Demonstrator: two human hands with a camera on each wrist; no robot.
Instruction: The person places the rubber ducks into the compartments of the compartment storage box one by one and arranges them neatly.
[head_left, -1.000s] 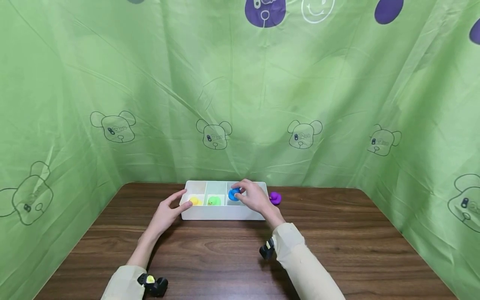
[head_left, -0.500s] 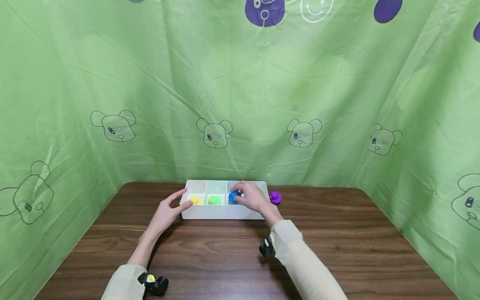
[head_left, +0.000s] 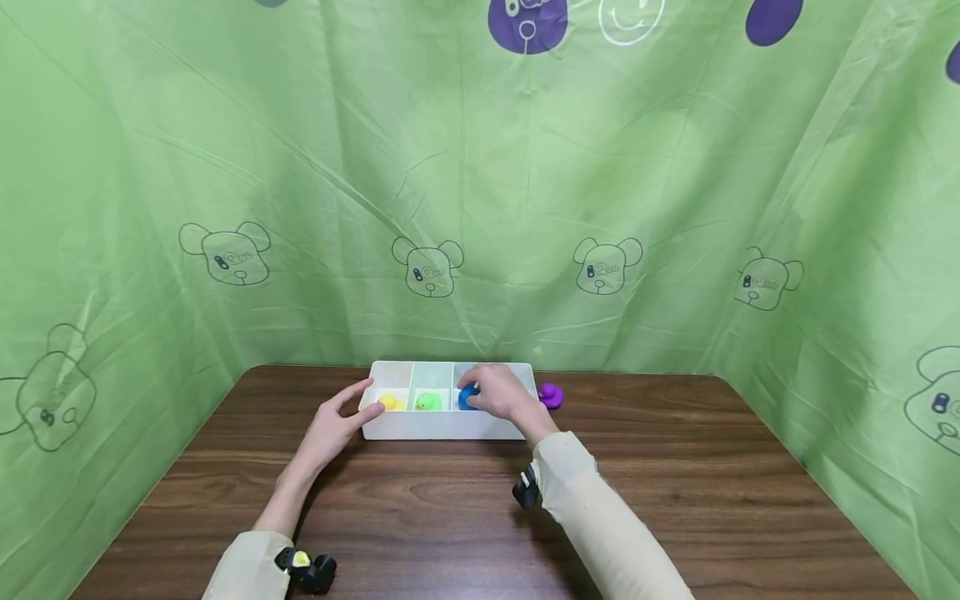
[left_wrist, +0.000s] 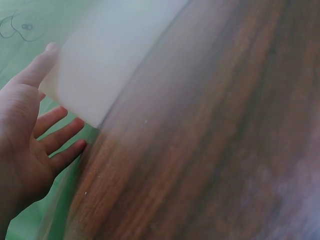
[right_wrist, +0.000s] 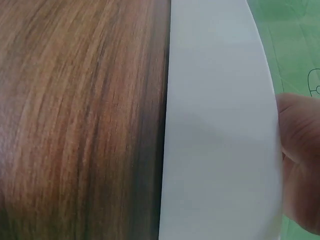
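A white divided box [head_left: 442, 427] stands near the table's far edge. A yellow toy duck [head_left: 390, 402] lies in its left compartment and a green toy duck [head_left: 428, 402] in the one beside it. In the compartment right of these, my right hand [head_left: 504, 395] pinches a blue toy duck [head_left: 466, 397], partly hidden by the fingers. Most of that hand is behind the box's front wall [right_wrist: 222, 125] in the right wrist view. My left hand [head_left: 330, 425] rests at the box's left end, thumb at the front corner, fingers [left_wrist: 65, 135] spread and nearly straight along the side.
A purple toy duck [head_left: 551, 396] sits on the wooden table [head_left: 420, 517] just right of the box. Green printed curtains [head_left: 517, 325] hang close behind the table and along both sides. My right hand covers part of the box's right side.
My right hand has sunk lower into the compartment with the blue toy duck, and its forearm has shifted slightly. My left hand, the box and the other ducks stay put.
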